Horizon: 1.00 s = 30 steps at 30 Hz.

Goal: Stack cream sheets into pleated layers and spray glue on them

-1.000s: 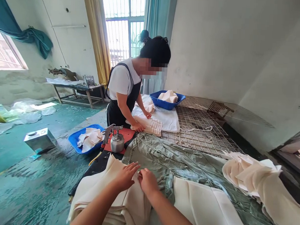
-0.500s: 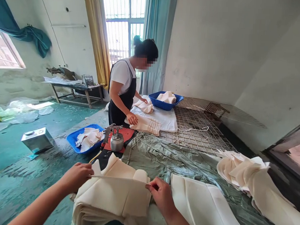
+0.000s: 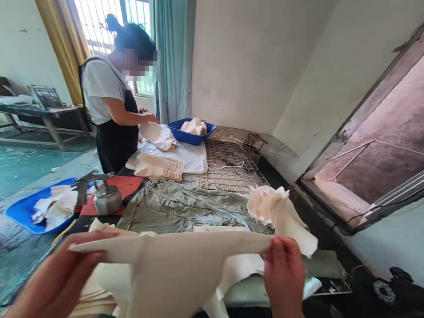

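Observation:
Stretched between my two hands is a cream fabric piece point(image 3: 179, 265), its upper edge nearly level and its lower part hanging down. My left hand point(image 3: 76, 261) pinches one end, and my right hand point(image 3: 285, 265) grips the opposite corner. Below and to the left, a stack of similar cream pieces point(image 3: 91, 303) is partly covered by the held one. More cream fabric point(image 3: 244, 268) lies behind it on the table. Farther right, a fanned pile of cream pieces point(image 3: 276, 208) rests at the table's edge.
A spray gun point(image 3: 106, 199) stands on a red sheet point(image 3: 130, 186), beside a blue basin point(image 3: 23, 211) of scraps. Across the green cloth point(image 3: 182, 204), a co-worker point(image 3: 109, 93) handles cream pieces near another blue basin point(image 3: 188, 137). Wire mesh point(image 3: 226, 162) covers the far tabletop.
The cream piece has come up off the stack and is now held out in front of me. My view has swung right. The co-worker's hands have moved from the fanned row toward the farther pile.

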Motion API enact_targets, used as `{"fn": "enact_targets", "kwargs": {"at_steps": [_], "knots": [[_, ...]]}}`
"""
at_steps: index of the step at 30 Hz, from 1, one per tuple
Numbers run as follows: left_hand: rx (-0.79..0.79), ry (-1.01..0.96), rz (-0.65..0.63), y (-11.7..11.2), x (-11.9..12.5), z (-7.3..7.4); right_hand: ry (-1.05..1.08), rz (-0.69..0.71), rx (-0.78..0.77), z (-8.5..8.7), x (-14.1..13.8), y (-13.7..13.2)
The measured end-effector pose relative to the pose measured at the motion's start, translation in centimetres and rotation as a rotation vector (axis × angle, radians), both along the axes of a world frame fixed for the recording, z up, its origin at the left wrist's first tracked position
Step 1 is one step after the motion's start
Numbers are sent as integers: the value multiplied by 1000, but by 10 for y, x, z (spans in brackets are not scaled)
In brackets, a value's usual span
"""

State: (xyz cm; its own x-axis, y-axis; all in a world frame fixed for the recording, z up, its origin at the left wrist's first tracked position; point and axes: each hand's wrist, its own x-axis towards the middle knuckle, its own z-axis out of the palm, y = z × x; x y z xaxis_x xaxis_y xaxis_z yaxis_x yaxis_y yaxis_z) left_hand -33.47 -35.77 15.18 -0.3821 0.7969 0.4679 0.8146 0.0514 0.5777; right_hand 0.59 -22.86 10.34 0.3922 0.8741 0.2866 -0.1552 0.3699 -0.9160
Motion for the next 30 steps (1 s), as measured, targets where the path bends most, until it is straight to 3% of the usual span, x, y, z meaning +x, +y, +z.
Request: {"fn": "enact_targets", "kwargs": {"at_steps": [3,5,6,10,11,14,17,20,22,24,27,30], "knots": [[10,-125,33,43,69,-13,26,-197,-21,6,48,12],[-91,-195,10,75,101,-27,-24,-120,-76,0,74,28],[-160,-220,-32,92,114,-37,-68,-7,-140,-9,84,38],[-504,-219,-126,149,140,-88,-383,607,-537,-72,97,82],[-568,-202,-112,159,143,-100,-528,645,-603,-91,97,91],[-654,-171,-79,175,147,-124,-844,566,-626,-138,96,107],[-680,-120,-129,172,153,-123,-874,634,-556,-153,96,113],[-664,-26,-284,163,162,-106,-904,921,-472,-150,87,121],[-638,5,-345,159,166,-95,-912,1097,-497,-149,78,128],[-600,-17,-336,156,168,-91,-900,1181,-557,-150,72,134],[-521,-116,-252,154,164,-96,-835,1241,-567,-152,74,132],[-472,-208,-191,155,161,-106,-529,1301,-559,-153,78,119]]}}
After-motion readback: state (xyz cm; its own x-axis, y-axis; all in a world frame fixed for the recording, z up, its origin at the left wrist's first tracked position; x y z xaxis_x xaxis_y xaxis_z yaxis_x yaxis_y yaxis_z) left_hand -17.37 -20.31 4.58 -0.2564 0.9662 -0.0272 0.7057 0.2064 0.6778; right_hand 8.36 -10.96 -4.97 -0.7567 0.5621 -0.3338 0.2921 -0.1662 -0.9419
